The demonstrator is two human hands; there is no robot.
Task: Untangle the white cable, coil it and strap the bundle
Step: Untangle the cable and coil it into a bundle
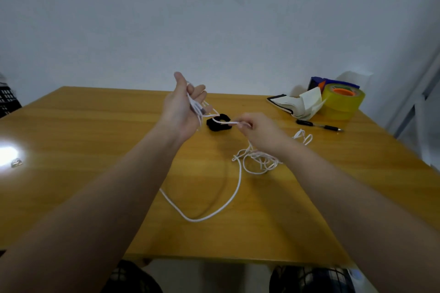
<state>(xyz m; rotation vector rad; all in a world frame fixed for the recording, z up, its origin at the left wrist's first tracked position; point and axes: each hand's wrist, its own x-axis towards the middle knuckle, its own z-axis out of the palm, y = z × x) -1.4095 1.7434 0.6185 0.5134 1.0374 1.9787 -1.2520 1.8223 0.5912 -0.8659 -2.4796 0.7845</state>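
Forearms [107,185], wooden table [71,126], white cable [258,159], grey wall [214,19]

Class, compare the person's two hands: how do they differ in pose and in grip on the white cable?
The left hand is raised, palm toward the camera; the right hand is lower, its back showing. The left hand's fingers curl round gathered strands; the right hand pinches one strand at its fingertips. Both hold the same white cable.

Thin white cable [240,175], partly lifted, lies loosely tangled near the black strap [219,122].
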